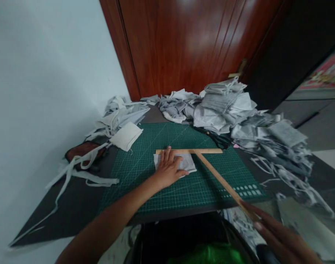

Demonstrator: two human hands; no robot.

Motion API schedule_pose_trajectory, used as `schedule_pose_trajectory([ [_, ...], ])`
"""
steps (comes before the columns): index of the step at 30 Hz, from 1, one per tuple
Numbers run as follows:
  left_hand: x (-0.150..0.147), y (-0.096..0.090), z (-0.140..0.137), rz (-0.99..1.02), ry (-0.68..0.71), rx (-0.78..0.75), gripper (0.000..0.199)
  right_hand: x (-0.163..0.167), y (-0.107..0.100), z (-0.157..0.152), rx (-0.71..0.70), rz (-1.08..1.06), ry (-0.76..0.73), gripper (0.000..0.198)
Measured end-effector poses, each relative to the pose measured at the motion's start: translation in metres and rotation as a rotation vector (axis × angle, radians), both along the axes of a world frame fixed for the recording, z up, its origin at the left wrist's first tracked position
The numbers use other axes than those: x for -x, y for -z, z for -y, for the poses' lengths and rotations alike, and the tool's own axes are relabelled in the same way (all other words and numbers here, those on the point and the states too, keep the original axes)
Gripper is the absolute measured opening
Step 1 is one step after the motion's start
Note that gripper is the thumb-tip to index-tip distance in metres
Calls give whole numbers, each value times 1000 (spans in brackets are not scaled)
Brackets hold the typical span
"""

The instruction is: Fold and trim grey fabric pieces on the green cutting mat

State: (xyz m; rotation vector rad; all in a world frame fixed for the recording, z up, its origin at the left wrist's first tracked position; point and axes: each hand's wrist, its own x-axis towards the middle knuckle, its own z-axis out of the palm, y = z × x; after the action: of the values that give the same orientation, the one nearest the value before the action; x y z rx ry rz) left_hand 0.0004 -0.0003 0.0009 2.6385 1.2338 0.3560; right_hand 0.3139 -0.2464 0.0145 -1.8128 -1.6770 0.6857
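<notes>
My left hand (168, 169) lies flat with fingers spread on a folded piece of pale grey cloth (188, 162). Its fingertips reach over a flat wooden strip (208, 150) along the cloth's far edge. From that strip a long wooden stick (219, 178) slants down toward me; whether the two are joined, I cannot tell. Beyond the mat's near edge, my right hand (274, 229) grips the stick's near end. Beneath the cloth is a green cutting mat (134, 198) with a printed grid.
Black scissors (215, 137) rest at the mat's far right. Stacks of grey cloth (225, 104) rise behind them, and more cloth (285, 135) spreads along the right. On the left are a folded white cloth (126, 136), loose strips (70, 165) and a dark reddish-brown item (84, 152).
</notes>
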Motion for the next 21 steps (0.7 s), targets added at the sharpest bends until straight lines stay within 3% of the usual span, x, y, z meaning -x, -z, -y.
schedule_pose_trajectory([
  [4, 0, 1, 0, -3, 6, -8, 56, 0, 3, 7, -12, 45, -40, 52],
  [9, -1, 4, -3, -34, 10, -25, 72, 34, 1, 2, 95, 96, -194, 50],
  [15, -1, 11, -6, -85, 1, -64, 83, 59, 14, -3, 6, 120, -212, 52],
  [21, -1, 9, -6, -126, 8, -63, 87, 69, 22, -6, -63, 35, -122, 53],
])
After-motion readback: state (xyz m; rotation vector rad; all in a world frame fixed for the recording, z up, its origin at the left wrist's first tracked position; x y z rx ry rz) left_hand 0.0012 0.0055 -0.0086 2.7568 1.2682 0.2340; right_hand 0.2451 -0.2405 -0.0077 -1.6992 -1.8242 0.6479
